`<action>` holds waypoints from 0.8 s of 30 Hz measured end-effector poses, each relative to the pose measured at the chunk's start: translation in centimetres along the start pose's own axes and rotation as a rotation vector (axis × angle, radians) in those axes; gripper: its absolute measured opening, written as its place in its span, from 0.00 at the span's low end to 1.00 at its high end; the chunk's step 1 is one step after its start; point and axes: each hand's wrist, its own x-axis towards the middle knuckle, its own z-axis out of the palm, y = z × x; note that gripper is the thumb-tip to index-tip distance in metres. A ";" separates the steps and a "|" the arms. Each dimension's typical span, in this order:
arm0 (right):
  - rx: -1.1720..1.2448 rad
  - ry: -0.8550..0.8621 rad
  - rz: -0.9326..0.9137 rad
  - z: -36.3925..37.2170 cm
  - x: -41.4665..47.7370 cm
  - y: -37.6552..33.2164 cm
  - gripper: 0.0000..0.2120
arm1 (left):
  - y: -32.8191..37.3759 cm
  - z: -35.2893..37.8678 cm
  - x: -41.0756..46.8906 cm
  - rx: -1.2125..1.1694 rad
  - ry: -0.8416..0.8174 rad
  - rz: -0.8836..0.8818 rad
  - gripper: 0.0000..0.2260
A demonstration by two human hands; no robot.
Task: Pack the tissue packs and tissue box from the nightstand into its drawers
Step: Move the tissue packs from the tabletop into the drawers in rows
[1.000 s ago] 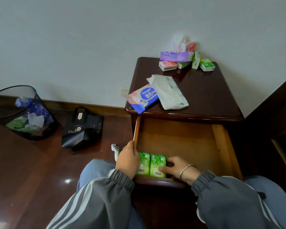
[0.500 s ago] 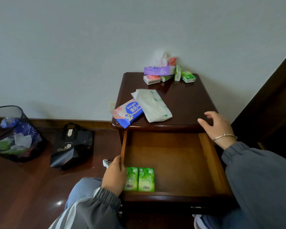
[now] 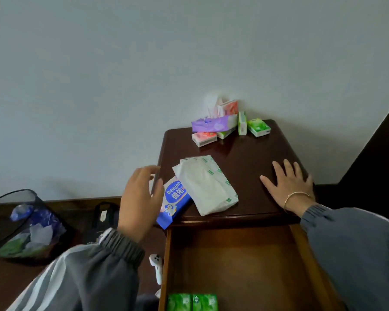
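Observation:
The dark nightstand [image 3: 245, 153] has its top drawer [image 3: 234, 254] pulled out, with two green tissue packs [image 3: 192, 301] at the drawer's front left. On top lie a blue pack [image 3: 174, 198] overhanging the left edge and a white soft pack [image 3: 208, 185] partly over it. At the back stand a purple tissue box [image 3: 213, 125], pink packs [image 3: 204, 138] and green packs [image 3: 258, 127]. My left hand [image 3: 139, 198] hovers with fingers spread just left of the blue pack, holding nothing. My right hand [image 3: 288, 185] rests flat on the nightstand's right front.
A black mesh waste bin [image 3: 20, 227] with rubbish stands on the floor at the left. A dark bag [image 3: 103, 218] leans by the skirting behind my left hand. A small white object [image 3: 156, 265] lies on the floor beside the drawer. Dark furniture [image 3: 373, 153] borders the right.
My left hand left the drawer's front corner and rose toward the blue pack. My right hand moved from the nightstand's edge onto its top. The view tilted upward.

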 end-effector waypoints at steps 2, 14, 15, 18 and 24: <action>-0.007 0.021 0.010 0.3 0.0 0.0 0.36 | 2.0 2.8 5.1 0.052 -0.041 0.123 0.15; -0.008 0.128 0.036 1.1 -0.1 0.0 0.36 | 5.9 20.8 20.8 0.608 -0.288 0.441 0.16; -0.009 0.135 0.038 1.1 -0.2 0.0 0.36 | 5.8 20.8 21.0 0.645 -0.260 0.474 0.12; -0.004 0.141 0.033 1.0 -0.4 0.0 0.36 | 5.3 18.6 21.2 0.630 -0.164 0.527 0.06; 0.023 0.152 0.019 0.9 -0.5 0.0 0.35 | 1.2 10.6 19.3 0.295 0.061 0.594 0.13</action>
